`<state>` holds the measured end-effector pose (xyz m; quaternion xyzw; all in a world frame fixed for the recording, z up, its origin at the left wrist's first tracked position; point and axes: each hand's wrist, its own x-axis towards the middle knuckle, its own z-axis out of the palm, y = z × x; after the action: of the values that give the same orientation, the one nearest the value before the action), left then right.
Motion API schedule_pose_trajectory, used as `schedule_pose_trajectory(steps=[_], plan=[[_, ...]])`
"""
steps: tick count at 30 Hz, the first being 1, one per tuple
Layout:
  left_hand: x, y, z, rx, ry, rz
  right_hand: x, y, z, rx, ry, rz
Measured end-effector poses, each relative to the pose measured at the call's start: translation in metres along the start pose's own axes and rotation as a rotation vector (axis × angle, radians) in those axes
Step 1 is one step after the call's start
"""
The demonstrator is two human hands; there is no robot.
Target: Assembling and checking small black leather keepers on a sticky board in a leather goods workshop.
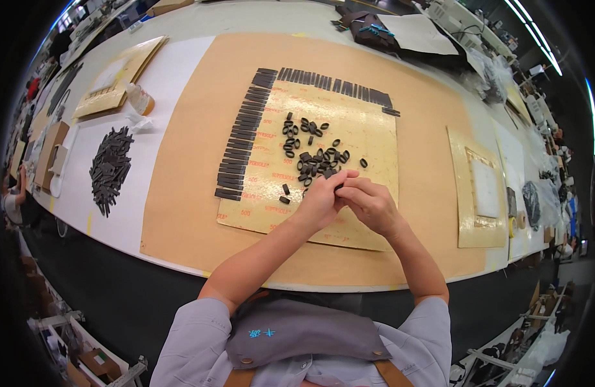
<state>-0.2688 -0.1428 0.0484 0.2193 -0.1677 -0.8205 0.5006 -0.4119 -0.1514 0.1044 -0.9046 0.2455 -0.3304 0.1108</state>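
Observation:
My left hand (pixel 321 201) and my right hand (pixel 371 204) meet over the near part of a yellowish board (pixel 284 222). A small black piece (pixel 339 187) is pinched between their fingertips. Fingers cover most of it, so I cannot tell whether it is a flat strip or a closed loop. Just beyond my hands lies a loose pile of small black loops (pixel 323 158), some standing on edge. More black loops (pixel 291 132) are scattered farther up the board. Flat black strips (pixel 239 143) line the board's left edge, and another row of strips (pixel 329 82) runs along its far edge.
A heap of black strips (pixel 110 168) rests on white paper at the left. Near it stand a bottle of amber liquid (pixel 140 100) and a stack of yellowish boards (pixel 100 103). Another board (pixel 465 219) lies at the right. A dark bag (pixel 368 31) sits at the far side.

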Motion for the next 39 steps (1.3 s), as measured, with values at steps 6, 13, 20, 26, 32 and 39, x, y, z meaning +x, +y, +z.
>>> schedule_pose_trajectory(steps=[6,13,20,26,32,39], plan=[[-0.009,0.018,-0.001,-0.006,0.199,0.139,0.022,0.097,-0.025,0.281,0.409,0.835],[-0.016,0.023,0.000,0.009,-0.001,0.009,0.002,0.250,-0.030,0.414,0.551,1.308],[-0.012,0.028,-0.001,-0.114,-0.017,0.069,0.003,0.283,0.001,0.450,0.684,1.217],[-0.007,0.027,-0.002,-0.118,-0.006,0.052,-0.011,0.278,0.001,0.599,0.837,1.159],[-0.007,0.026,-0.005,-0.096,0.008,0.061,-0.001,0.254,-0.013,0.709,0.868,0.959],[-0.010,0.021,-0.001,-0.111,-0.001,0.036,0.021,0.263,-0.013,0.303,0.399,1.047]])
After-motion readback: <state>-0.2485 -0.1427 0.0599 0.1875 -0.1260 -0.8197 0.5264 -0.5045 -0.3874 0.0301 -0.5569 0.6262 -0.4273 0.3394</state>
